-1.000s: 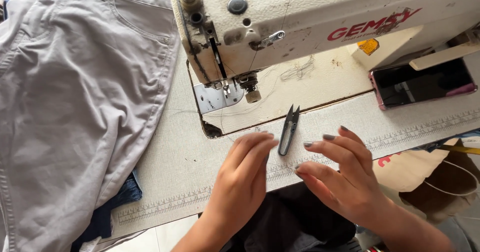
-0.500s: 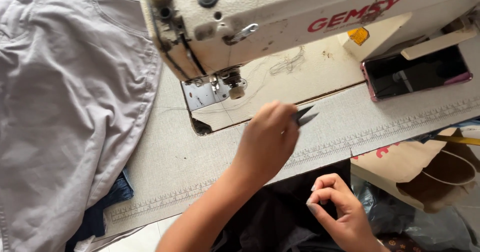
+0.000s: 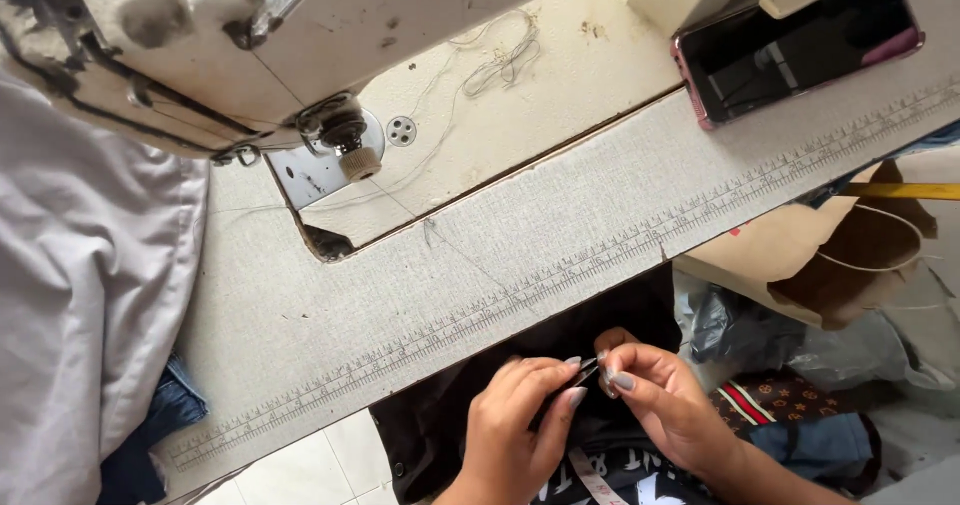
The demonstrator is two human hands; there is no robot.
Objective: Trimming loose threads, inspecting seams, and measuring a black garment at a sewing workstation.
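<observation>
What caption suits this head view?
Left hand with thread snips meets right hand over black fabric below sewing machine.

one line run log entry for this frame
left hand: holds thread snips | right hand: pinches black fabric | sewing machine: unattended

The table (image 3: 560,265) lies open between the sewing machine (image 3: 200,45) head and the front edge. Grey cloth (image 3: 80,295) blocks the left, a phone (image 3: 800,50) sits at far right, bags (image 3: 820,265) crowd below.
</observation>
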